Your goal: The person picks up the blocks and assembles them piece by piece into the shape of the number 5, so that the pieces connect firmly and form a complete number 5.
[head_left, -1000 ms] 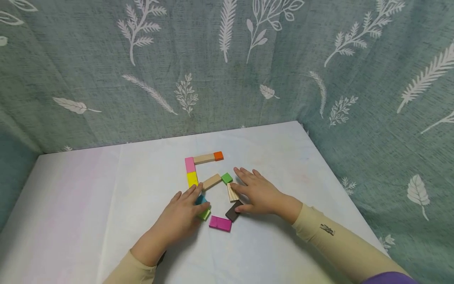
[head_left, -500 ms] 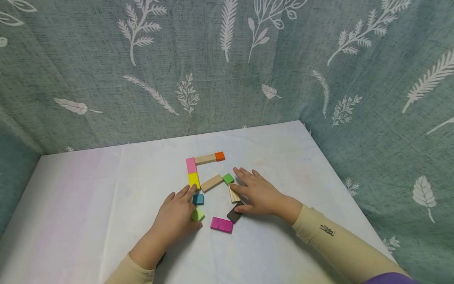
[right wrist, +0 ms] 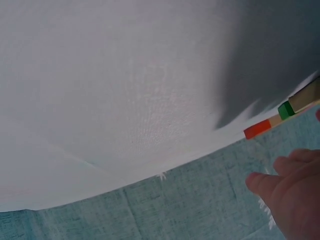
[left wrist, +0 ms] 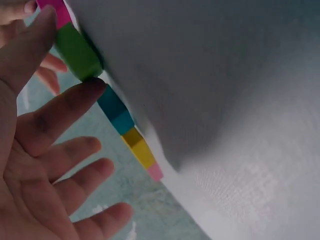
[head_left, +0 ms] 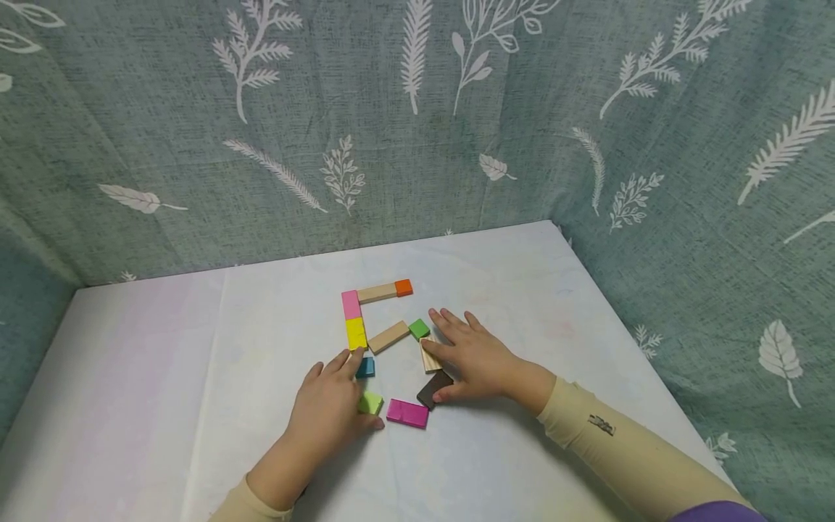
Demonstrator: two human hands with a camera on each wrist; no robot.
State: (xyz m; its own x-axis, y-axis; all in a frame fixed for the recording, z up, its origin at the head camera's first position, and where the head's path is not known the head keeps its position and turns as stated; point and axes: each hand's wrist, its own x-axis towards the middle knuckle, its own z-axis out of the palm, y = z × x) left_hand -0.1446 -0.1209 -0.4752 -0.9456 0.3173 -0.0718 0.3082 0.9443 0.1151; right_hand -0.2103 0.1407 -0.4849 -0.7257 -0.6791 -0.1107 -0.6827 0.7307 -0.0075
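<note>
My left hand (head_left: 324,409) reaches over the left side of a row of small blocks, fingers extended and spread. Its index fingertip is by the teal block (head_left: 367,367), its thumb by the lime green block (head_left: 372,403). In the left wrist view, thumb and index finger overlap either end of that lime block (left wrist: 77,52). My right hand (head_left: 479,360) lies with fingers spread, index finger on a striped wooden block (head_left: 430,360) and thumb at a dark brown block (head_left: 432,391). Between the hands lies a magenta block (head_left: 407,414).
Behind the hands, a yellow block (head_left: 356,334), a pink block (head_left: 350,304), a plain wooden block (head_left: 377,293) and an orange block (head_left: 404,288) form a bent line. Another wooden block (head_left: 389,337) meets a green block (head_left: 419,329). Leaf-patterned cloth (head_left: 391,181) borders the white table (head_left: 163,377).
My left hand has first drawn left, uncovering the teal block, then shifted slightly nearer me. The lime block has moved left, then a little right and nearer. My right hand stays nearly still.
</note>
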